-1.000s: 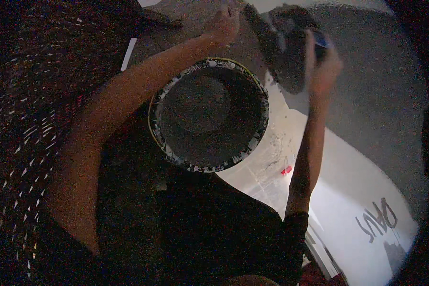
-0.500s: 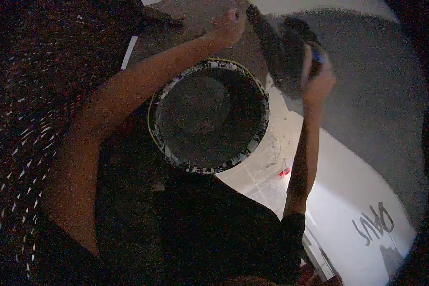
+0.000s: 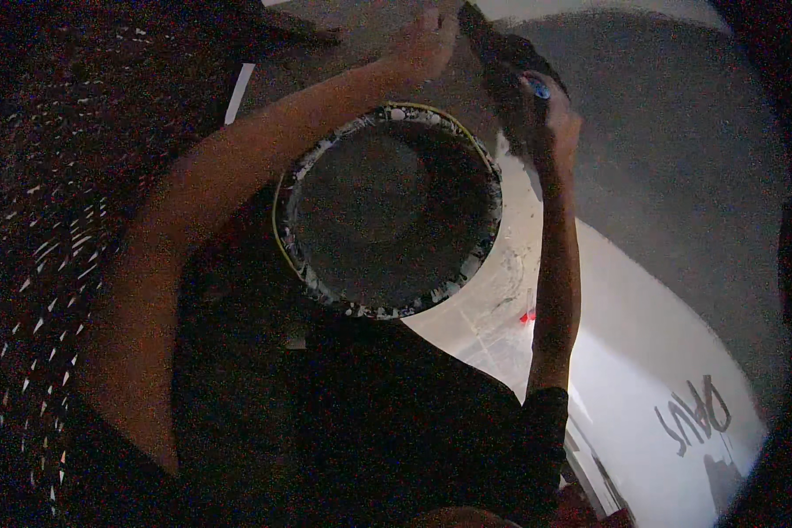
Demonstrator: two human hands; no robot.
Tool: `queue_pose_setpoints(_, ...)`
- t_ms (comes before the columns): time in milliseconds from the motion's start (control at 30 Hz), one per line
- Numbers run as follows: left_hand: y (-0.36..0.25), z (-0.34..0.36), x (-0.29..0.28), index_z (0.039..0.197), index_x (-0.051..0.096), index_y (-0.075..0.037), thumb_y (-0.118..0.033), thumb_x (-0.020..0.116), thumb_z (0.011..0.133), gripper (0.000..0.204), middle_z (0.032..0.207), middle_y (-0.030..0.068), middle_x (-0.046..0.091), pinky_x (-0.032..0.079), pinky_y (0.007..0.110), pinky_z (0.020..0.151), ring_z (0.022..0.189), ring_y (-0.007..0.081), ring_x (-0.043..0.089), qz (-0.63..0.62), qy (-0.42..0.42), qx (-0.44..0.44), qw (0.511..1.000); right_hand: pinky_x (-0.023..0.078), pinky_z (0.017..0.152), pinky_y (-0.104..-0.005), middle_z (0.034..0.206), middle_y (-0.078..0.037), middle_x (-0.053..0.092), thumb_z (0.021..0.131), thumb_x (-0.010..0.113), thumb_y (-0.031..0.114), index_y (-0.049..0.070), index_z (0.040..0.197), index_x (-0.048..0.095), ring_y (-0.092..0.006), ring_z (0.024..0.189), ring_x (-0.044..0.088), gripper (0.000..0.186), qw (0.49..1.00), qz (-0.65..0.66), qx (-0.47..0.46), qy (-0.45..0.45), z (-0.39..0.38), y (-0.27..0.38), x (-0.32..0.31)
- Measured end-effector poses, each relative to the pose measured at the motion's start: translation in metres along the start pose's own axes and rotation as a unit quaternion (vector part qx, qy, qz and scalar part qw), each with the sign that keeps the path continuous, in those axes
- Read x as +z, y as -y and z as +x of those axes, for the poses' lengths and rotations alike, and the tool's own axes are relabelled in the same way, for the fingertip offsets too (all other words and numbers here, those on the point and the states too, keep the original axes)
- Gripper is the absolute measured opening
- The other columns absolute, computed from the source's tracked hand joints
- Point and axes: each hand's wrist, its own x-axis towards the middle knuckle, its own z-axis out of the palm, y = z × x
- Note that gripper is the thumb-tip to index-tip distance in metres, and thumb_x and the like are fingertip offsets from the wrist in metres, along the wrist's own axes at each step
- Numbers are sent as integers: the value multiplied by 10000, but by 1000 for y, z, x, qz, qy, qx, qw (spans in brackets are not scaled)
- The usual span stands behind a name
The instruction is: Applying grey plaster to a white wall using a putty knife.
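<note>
My left hand [image 3: 427, 44] is at the top centre, fingers curled at the edge of a dim brownish-grey surface; what they hold, if anything, is too dark to tell. My right hand [image 3: 556, 123] grips a dark tool with a blue top [image 3: 537, 86] against a large curved panel [image 3: 678, 158], grey at this end and white lower down, with a dark shadowy patch around the hand. Between my forearms stands an open round bucket [image 3: 487, 242] with a paint-spattered rim and a thin yellow band along part of it; its inside is dim.
The panel's white part [image 3: 625, 334] carries dark handwritten marks and runs toward the lower right. A small red item [image 3: 525, 317] shows beside my right forearm. On the left are a dark, speckled area [image 3: 53, 246] and a pale narrow strip [image 3: 239, 92]; its details are too dark to tell.
My right hand has moved left with the tool, closer to my left hand. My left hand has shifted slightly to the right.
</note>
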Motion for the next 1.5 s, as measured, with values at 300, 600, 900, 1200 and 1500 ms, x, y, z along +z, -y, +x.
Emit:
queue_pose_setpoints(300, 14, -2, 74, 1557, 368, 20, -248, 567, 1053, 605, 1487, 263, 475, 354, 518, 1165, 1393, 393, 456, 156, -172, 13, 973, 581, 808, -418, 1123, -181, 741, 991, 674, 314, 80, 1251, 679, -365, 971, 733, 350, 998, 47, 7, 33, 2, -6, 20)
queue_pose_setpoints(600, 35, 49, 87, 1237, 671, -60, -260, 671, 883, 407, 1164, 130, 649, 510, 568, 929, 1169, 377, 577, -190, -110, -118, 969, 571, 849, -417, 1109, -183, 745, 1002, 652, 344, 87, 1214, 699, -369, 988, 734, 336, 998, -43, -11, 44, 13, 3, 22)
queue_pose_setpoints(900, 41, 23, 82, 1192, 686, -98, -202, 703, 856, 351, 1073, 114, 641, 526, 466, 842, 951, 323, 615, 84, -277, 155, 945, 565, 743, -333, 991, -159, 768, 1015, 678, 210, -3, 1162, 715, -225, 824, 737, 261, 993, -18, 8, -120, 8, 27, -97)
queue_pose_setpoints(1200, 47, 26, 106, 1440, 522, -1, -178, 623, 961, 521, 1374, 304, 532, 589, 525, 829, 1079, 370, 669, 39, -347, 205, 914, 539, 649, -307, 891, -124, 759, 971, 738, 252, 20, 1121, 733, -175, 708, 691, 276, 994, -59, 12, -91, 5, 7, -65)
queue_pose_setpoints(1500, 22, 37, 68, 1189, 600, -12, -219, 570, 1038, 258, 856, 147, 612, 567, 404, 713, 792, 236, 640, -402, -73, -183, 894, 560, 770, -518, 993, -266, 727, 1027, 541, 512, 38, 1209, 679, -474, 874, 705, 526, 996, -65, 49, 32, 26, 5, 28)
